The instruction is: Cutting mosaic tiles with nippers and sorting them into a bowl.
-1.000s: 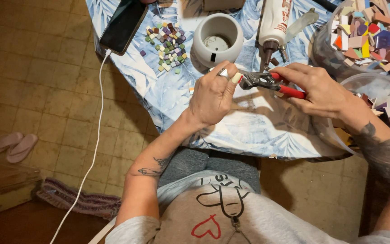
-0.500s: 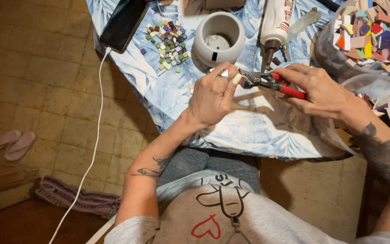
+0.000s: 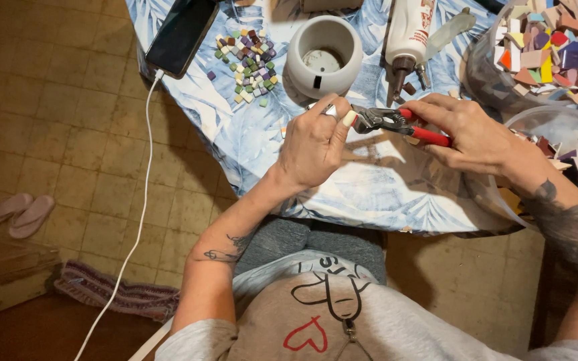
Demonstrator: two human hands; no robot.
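My right hand (image 3: 471, 132) grips red-handled tile nippers (image 3: 396, 122) over the table, jaws pointing left. My left hand (image 3: 314, 142) pinches a small pale tile piece (image 3: 349, 119) at the jaws, fingers curled around it. Both hands hover above a blue leaf-patterned tablecloth (image 3: 249, 140). A pile of small coloured mosaic squares (image 3: 245, 63) lies further back on the left of the table. A white round pot (image 3: 324, 55) stands just beyond my left hand.
A dark phone (image 3: 182, 33) on a white cable (image 3: 143, 200) lies at the table's back left. A glue gun (image 3: 407, 37) rests behind the nippers. Clear bowls of broken coloured tile (image 3: 550, 47) stand at right. Sandals (image 3: 15, 214) sit on the tiled floor.
Both hands stay together at the nippers' jaws; my left fingers shifted slightly on the tile piece. Nothing else moved.
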